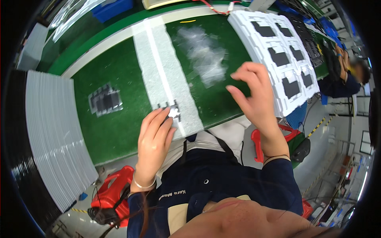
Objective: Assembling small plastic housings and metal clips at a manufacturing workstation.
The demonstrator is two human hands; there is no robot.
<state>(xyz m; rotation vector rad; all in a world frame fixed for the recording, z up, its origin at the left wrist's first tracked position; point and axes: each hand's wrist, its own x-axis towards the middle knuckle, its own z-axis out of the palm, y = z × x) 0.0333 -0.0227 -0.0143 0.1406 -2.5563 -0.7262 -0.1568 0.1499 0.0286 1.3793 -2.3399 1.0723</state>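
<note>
My left hand (154, 139) lies flat near the table's front edge, its fingertips pressing on a small grey finned metal part (171, 110) that rests on a white strip (166, 75) of the green belt (115, 119). My right hand (254, 93) hovers above the belt with its fingers spread and curled, holding nothing that I can see. It is between a loose pile of clear plastic bags (204, 55) and a white foam tray (278, 55) whose pockets hold dark flat parts.
A second grey finned part (105, 101) lies on the belt to the left. A tall stack of white trays (53, 135) stands at the left. Red stools (113, 192) sit below the table. Another person (349, 75) works at the far right.
</note>
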